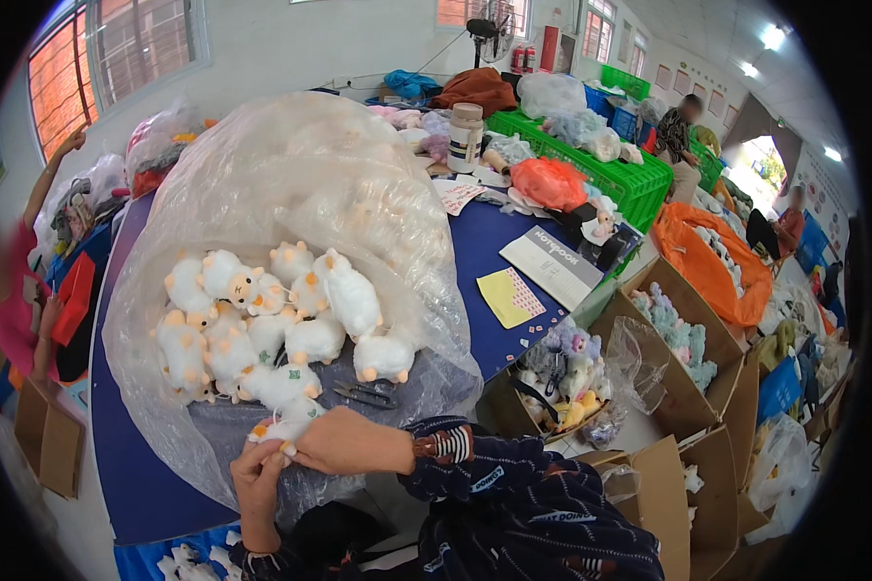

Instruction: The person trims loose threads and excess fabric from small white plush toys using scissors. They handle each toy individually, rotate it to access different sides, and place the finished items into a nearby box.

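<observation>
A small white plush toy with an orange patch is held close to the table's near edge. My left hand pinches its lower end from the left. From the right, my right hand closes on the same end, its fingertips meeting the left ones; whether something small sits between them is hidden. Just beyond lies a pile of similar white plush toys with orange feet, inside the mouth of a big clear plastic bag. Dark-handled snips rest on the plastic right of the pile.
On the blue table are a notebook, a yellow note, a lidded jar and an orange-red bag. Green crates stand behind. Cardboard boxes of plush fill the right. A person is at left.
</observation>
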The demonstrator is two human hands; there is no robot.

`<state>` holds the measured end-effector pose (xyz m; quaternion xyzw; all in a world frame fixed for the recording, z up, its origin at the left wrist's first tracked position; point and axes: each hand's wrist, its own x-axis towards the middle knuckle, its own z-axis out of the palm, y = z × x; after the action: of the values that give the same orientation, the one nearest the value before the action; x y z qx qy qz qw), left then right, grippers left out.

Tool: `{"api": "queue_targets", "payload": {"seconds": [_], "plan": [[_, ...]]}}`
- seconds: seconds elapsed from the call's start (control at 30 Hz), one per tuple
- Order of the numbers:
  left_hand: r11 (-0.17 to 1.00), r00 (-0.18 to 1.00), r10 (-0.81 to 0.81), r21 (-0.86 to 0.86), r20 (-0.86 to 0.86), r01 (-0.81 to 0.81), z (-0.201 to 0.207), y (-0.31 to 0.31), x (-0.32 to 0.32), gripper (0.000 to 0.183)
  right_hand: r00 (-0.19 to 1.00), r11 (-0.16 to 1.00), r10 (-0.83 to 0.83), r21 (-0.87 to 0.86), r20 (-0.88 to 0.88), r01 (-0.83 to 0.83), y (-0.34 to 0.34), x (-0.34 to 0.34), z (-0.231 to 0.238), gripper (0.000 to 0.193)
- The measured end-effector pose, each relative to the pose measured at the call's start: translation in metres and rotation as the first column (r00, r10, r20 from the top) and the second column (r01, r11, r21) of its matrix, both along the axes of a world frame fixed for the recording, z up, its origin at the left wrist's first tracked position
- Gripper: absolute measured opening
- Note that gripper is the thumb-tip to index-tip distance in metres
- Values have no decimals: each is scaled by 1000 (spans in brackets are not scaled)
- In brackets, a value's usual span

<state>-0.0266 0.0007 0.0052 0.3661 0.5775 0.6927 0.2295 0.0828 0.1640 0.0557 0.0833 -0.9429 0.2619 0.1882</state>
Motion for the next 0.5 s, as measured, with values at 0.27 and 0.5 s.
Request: {"api": "queue_targets", "payload": {"seconds": [0.27,0.5], "plan": [[994,998,-47,94,-39,51,3,7,3,19,959,929,259,-303,118,-214,22,-13,-13,38],[999,1000,-20,39,-6,20,5,4,8,19,950,884,283,-420,132,-206,20,-13,-16,37]]}}
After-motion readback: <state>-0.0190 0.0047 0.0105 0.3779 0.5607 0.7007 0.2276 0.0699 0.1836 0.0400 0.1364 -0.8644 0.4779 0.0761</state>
